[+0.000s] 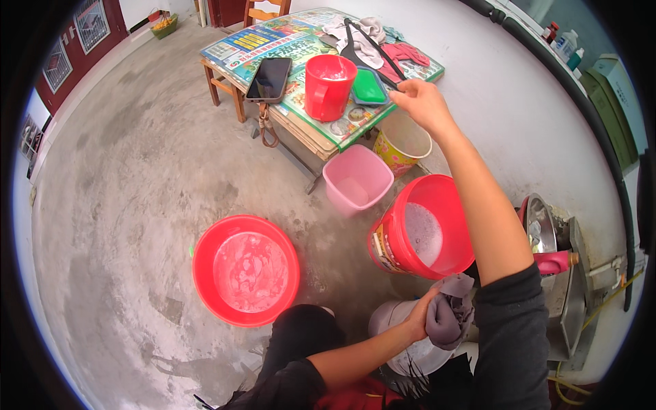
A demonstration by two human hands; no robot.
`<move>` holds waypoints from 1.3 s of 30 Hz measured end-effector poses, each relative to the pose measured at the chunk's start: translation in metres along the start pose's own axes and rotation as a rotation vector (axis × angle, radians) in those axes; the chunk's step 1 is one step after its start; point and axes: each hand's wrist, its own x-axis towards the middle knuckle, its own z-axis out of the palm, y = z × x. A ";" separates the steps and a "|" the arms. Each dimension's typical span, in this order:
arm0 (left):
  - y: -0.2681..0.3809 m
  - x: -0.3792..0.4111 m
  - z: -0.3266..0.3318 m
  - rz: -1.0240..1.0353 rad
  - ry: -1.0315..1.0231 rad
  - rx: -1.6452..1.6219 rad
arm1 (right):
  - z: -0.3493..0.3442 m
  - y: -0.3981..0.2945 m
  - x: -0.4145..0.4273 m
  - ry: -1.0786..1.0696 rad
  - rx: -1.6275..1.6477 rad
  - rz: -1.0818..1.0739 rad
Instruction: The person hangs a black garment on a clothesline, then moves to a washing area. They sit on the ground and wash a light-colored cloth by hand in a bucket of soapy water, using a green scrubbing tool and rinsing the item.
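My left hand (423, 319) grips a bunched grey cloth (450, 316) above a whitish bucket (415, 359). At the near right corner of the table (297, 134), my right hand (423, 105) reaches over the edge, its fingertips by the end of a black strap (376, 48). Whether the fingers hold the strap, I cannot tell. Close by lie a soap box with green soap (368, 86), a pink cloth (405, 55) and a light cloth (359, 38). A red plastic mug (328, 95) stands left of the soap box.
A red bucket (458, 210) with sudsy water stands below my right forearm. Left of it are a pink bin (359, 179) and a red basin (246, 223). A patterned bin (405, 141) is under the table corner. A smartphone (269, 79) lies on the table; a metal basin (543, 220) is at right.
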 end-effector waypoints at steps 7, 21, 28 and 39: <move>0.016 -0.004 0.012 -0.081 0.126 -0.115 | 0.066 -0.053 0.067 -0.161 -0.539 0.240; 0.025 0.002 0.021 -0.048 0.143 -0.121 | 0.074 -0.033 0.102 -0.199 -0.503 0.317; 0.020 0.002 0.027 -0.041 0.201 -0.085 | 0.080 -0.024 0.093 0.028 -0.048 0.356; 0.027 0.005 0.031 0.119 0.122 0.050 | -0.062 0.060 -0.036 -0.080 1.766 0.242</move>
